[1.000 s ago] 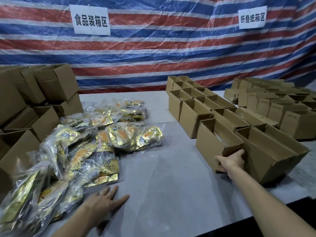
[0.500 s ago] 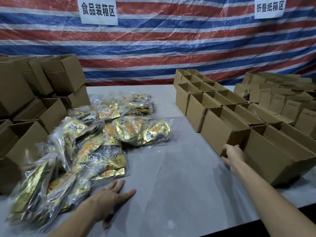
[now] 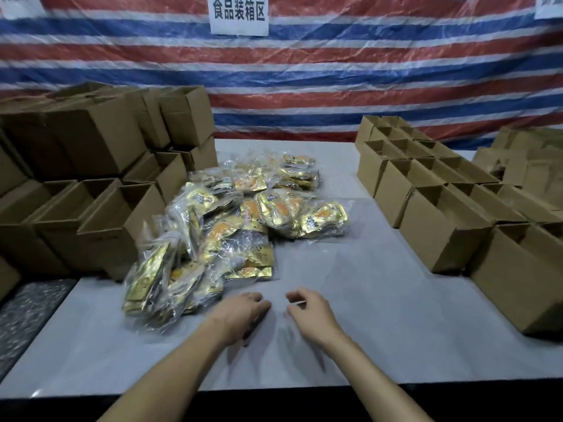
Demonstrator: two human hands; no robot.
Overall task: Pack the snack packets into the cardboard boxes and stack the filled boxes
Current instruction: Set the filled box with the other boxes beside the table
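A: Where's everything?
B: On the grey desk: open cardboard boxes in rows at right, stacked boxes at left, snack packets heaped between.
A: Hands?
B: Both empty: left hand and right hand hover close together, fingers loosely curled.

white sign — 食品装箱区, on striped tarp

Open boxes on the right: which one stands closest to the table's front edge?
The box at the row's near end, cut off by the picture's right edge. All others stand farther back, toward the striped tarp.
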